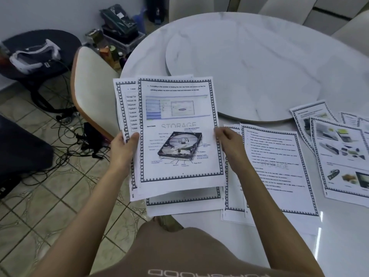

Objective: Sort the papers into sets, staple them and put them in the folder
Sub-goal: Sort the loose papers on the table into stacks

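**Fig.** Sorting step, head view. L hand (123, 144) grips the stack (129, 108) at its left edge, thumb on front and fingers behind (hidden). This leaves the sheets fanned, so the pg beneath shows. R hand (225, 136) pinches the right edge of the top sheet (177, 108). I judge this is to peel it off toward a pile. The stack is held tilted up over the near-left rim of the table (339, 80), partly over the floor.

To the right, the text pile (279, 172) lies just beside R hand. The photo pile (343, 156) lies farther right and runs out of frame. Both are loosely overlapped, edges not squared.

Room: the turntable (239, 66) beyond the stack is bare, w/ only a narrow strip of table between it and the piles. A chair (91, 80) stands close on the left, so I would swing sheets rightward. Stapler and folder are not in view.
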Motion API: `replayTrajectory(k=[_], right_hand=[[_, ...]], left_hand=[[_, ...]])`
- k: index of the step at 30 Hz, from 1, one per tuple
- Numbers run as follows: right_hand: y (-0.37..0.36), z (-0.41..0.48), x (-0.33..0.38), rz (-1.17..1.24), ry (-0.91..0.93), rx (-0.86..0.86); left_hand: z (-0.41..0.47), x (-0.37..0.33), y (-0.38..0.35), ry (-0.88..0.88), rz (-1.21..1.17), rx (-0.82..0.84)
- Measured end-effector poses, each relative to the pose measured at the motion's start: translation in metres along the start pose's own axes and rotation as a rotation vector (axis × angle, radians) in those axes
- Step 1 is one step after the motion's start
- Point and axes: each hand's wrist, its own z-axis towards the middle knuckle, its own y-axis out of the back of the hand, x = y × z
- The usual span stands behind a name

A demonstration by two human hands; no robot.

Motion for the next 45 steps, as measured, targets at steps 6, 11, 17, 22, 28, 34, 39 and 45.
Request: replayTrajectory(k=[6,11,17,22,28,34,39,45], right_hand=[[0.021,0.000,-0.014,-0.134,-0.014,-0.047],[0.085,0.001,-0.025,-0.227,-0.045,-0.153],[0.187,-0.018,-0.043,-0.283,-0.107,-0.282],[0.237,-0.035,-0.068,-0.311,-0.209,-0.380],[0.241,-0.042,-0.089,-0.467,-0.244,-0.408],[0.236,-0.041,-0.084,-0.586,-0.154,-0.496],[0.194,-0.024,-0.057,-0.363,-0.066,-0.360],[0.105,-0.006,-0.017,-0.054,-0.039,0.002]], left_hand=[[-0.006,0.008,-0.008,0.018,0.019,0.004],[-0.013,0.011,-0.016,0.020,0.024,-0.009],[-0.023,0.016,-0.028,0.013,0.009,-0.031],[-0.026,0.018,-0.042,0.011,0.008,-0.022],[-0.029,0.015,-0.059,-0.004,0.020,-0.006],[-0.033,0.010,-0.063,-0.026,0.004,-0.008],[-0.032,-0.001,-0.065,-0.052,-0.019,0.016],[-0.026,-0.012,-0.068,-0.076,-0.056,0.066]])
